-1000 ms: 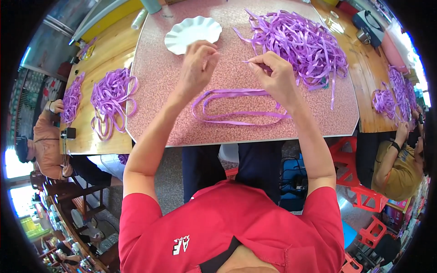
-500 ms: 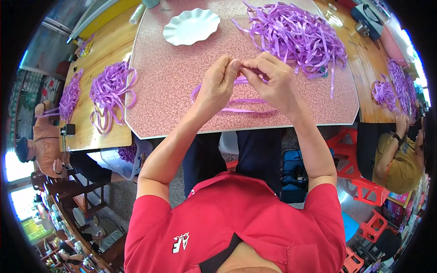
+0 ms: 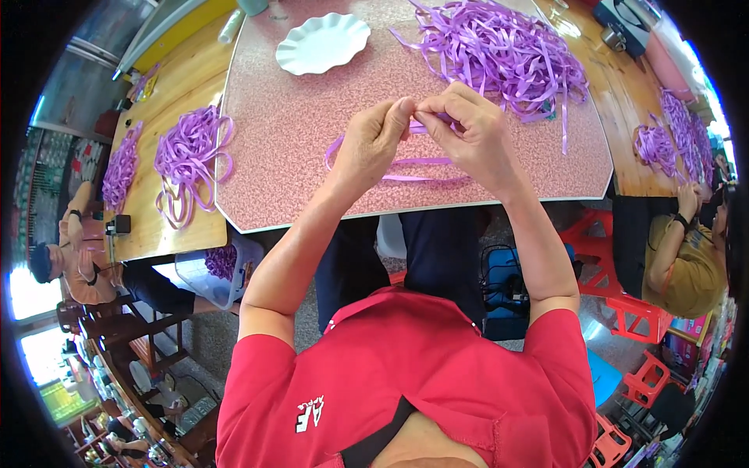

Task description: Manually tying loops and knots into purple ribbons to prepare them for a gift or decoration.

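Both my hands meet over the pink speckled table, fingertips pinched close together. A purple ribbon [image 3: 425,161] hangs in loops beneath them, lying partly on the tabletop. My left hand [image 3: 373,140] is closed, thumb against the curled fingers, with ribbon running behind it. My right hand [image 3: 470,132] pinches thumb and forefinger, and a bit of purple ribbon shows inside its fingers. The exact spot where the fingertips grip is too small to make out. Beyond my right hand lies a big tangled pile of purple ribbons [image 3: 507,58].
A white scalloped plate [image 3: 323,44] stands at the table's [image 3: 281,156] far side. More purple ribbon bundles [image 3: 189,148] lie on the wooden table to the left. One person [image 3: 82,261] sits at far left, another [image 3: 683,265] at far right. Red stools [image 3: 636,320] stand at right.
The hands stay pinched together, with a slight gap now between the fingertips. The view has shifted a little. The person at left has moved their arms.
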A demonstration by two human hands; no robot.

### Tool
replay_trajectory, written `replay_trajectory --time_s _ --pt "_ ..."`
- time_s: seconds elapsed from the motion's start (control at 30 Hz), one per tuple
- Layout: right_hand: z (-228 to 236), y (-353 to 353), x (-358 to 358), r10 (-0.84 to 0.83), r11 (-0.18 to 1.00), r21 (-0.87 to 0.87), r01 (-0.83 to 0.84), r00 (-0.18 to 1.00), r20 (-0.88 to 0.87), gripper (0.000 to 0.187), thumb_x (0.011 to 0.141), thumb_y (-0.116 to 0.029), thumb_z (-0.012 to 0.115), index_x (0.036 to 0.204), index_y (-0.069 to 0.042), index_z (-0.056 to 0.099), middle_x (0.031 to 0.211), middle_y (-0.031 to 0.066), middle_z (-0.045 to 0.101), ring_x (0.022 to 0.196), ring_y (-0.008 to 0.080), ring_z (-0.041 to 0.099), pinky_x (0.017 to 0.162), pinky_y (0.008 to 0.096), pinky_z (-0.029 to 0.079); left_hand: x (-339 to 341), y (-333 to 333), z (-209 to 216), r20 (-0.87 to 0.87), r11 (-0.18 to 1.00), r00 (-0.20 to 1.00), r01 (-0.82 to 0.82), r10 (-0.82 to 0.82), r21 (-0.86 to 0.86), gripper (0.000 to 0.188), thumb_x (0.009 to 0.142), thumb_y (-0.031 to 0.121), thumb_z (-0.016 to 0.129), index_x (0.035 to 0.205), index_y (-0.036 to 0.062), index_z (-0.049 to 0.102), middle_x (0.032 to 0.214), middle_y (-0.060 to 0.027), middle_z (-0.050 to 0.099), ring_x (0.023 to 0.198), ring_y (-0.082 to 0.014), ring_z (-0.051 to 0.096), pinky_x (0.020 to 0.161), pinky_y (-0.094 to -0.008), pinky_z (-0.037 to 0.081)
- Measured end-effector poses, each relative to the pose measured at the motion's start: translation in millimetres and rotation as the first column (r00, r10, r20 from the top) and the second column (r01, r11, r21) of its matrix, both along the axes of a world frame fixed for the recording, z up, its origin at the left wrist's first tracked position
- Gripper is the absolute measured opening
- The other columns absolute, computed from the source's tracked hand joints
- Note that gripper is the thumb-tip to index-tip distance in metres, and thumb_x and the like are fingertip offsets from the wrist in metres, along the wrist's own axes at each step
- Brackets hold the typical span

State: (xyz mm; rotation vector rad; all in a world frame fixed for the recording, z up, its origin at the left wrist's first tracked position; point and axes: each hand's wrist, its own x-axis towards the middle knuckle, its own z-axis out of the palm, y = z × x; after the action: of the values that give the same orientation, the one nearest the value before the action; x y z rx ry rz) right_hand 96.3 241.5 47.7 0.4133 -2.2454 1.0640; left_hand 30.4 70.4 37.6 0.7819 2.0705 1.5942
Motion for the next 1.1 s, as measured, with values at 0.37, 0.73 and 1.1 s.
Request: replay_trajectory --time_s 0.37,0.73,1.1 --pt "7 3 12 0.208 0.920 -0.374 -0.117 0.954 0.215 0.013 0.089 -0.005 0.068 0.101 -0.001 0.070 0.079 -0.0043 0.060 0.064 0.0008 0.047 0.053 0.0185 0.036 12 -7 -13 0.109 0.934 0.992 0.020 -0.063 0.356 0.020 0.101 0.022 0.056 0.103 0.0025 0.057 0.093 -0.0003 0.059 0.090 -0.0076 0.053 0.080 -0.0238 0.043" --pt "-2 -7 22 0.504 0.567 -0.823 0.049 0.769 0.393 0.016 0.090 -0.011 0.070 0.102 -0.001 0.069 0.078 -0.0023 0.064 0.058 0.0000 0.047 0.048 0.0168 0.034 39 -14 5 0.342 0.733 0.932 -0.146 -0.124 0.664 0.009 0.095 0.013 0.062 0.099 0.0051 0.060 0.111 -0.0110 0.067 0.089 -0.0114 0.060 0.078 -0.0264 0.046" --pt "-6 -28 31 0.087 0.770 -0.622 0.145 0.941 0.326 0.011 0.091 -0.009 0.068 0.094 0.001 0.070 0.082 -0.0008 0.066 0.073 0.0030 0.057 0.063 0.0185 0.046 27 -13 -3 -0.904 0.972 0.360 -0.136 0.230 0.193 0.016 0.083 0.004 0.067 0.097 0.0061 0.058 0.104 -0.0071 0.066 0.094 -0.0277 0.060 0.080 -0.0369 0.044"
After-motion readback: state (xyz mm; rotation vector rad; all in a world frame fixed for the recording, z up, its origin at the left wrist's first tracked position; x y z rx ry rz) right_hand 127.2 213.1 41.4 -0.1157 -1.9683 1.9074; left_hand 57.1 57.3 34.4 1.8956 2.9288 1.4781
